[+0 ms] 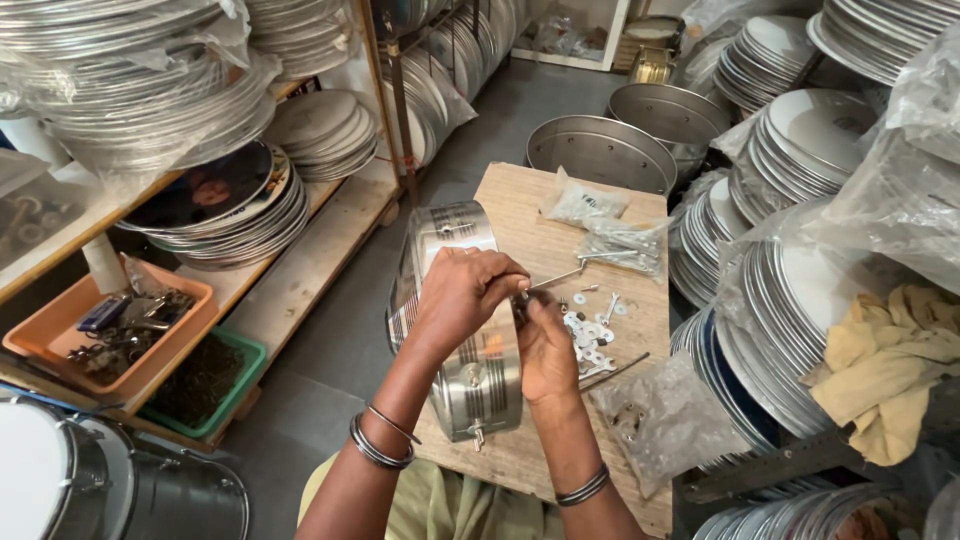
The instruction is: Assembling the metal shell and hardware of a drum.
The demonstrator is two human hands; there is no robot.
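A shiny metal drum shell (450, 240) stands on its side on a wooden board (520, 205) in front of me. My left hand (462, 292) rests over the shell's upper rim, fingers pinched on a small part. My right hand (545, 345) sits just beside it, fingers curled at the same spot on the rim. A long metal rod (558, 279) pokes out to the right from between the hands. Small white washers and screws (592, 330) lie loose on the board right of my right hand. Both wrists wear metal bangles.
Clear bags of metal bolts (622, 240) and fittings (585, 203) lie on the board. Stacked drum hoops and skins (800, 150) crowd the right; a yellow cloth (885, 365) lies there. Shelves at left hold more hoops, an orange tray of tools (120, 325) and a green tray (205, 385). Two large metal pans (600, 150) sit behind the board.
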